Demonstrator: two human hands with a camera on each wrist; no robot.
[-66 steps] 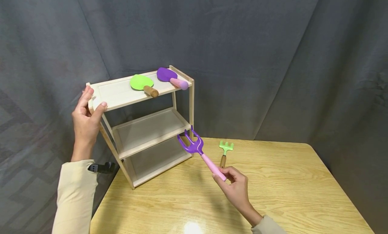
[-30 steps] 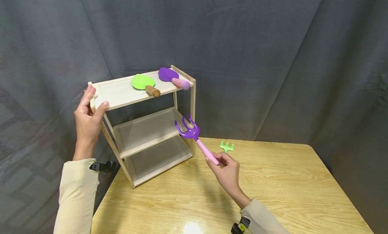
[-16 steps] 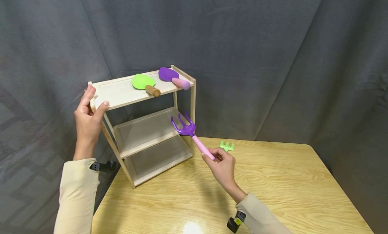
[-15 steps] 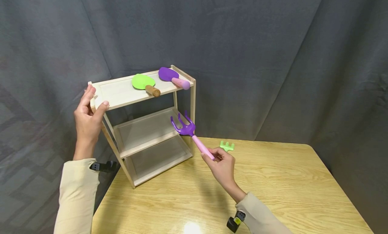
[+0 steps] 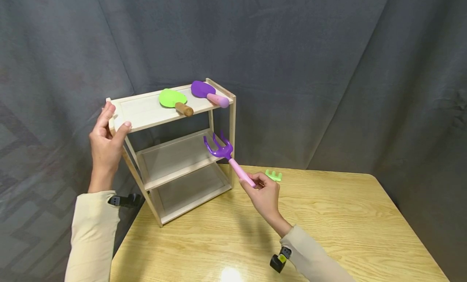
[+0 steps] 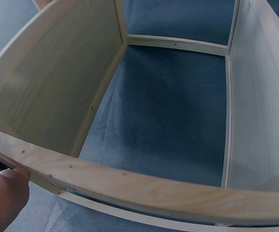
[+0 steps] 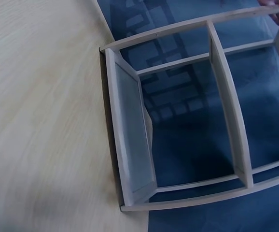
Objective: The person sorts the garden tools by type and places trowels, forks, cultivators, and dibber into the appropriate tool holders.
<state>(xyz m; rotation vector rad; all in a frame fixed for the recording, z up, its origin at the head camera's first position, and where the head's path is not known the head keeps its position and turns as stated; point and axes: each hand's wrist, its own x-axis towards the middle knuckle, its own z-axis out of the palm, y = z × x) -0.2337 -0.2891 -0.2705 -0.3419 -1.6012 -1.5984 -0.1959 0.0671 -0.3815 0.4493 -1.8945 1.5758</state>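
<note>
My left hand (image 5: pixel 106 148) holds the left end of a pale wooden three-tier shelf (image 5: pixel 138 111), thumb on the top board's front edge. In the left wrist view that hand (image 6: pixel 4 195) shows at the lower left, its fingertips hidden behind the frame. My right hand (image 5: pixel 266 194) pinches the pink handle end of a purple three-pronged hand fork (image 5: pixel 223 151). The prongs point up and away, overlapping the right end of the middle board. On the top board lie a green trowel (image 5: pixel 171 97) with a wooden handle and a purple trowel (image 5: pixel 202 89) with a pink handle.
A small green rake (image 5: pixel 273 175) lies on the wooden table (image 5: pixel 346 217) beyond my right hand, which hides its handle. Grey curtains (image 5: pixel 292 71) hang behind the table. The shelf's lowest board (image 7: pixel 134 130) stands at the table in the right wrist view.
My right hand has carried the purple fork up and to the left, towards the middle board. It now covers the green rake's handle. My left hand keeps its hold on the shelf.
</note>
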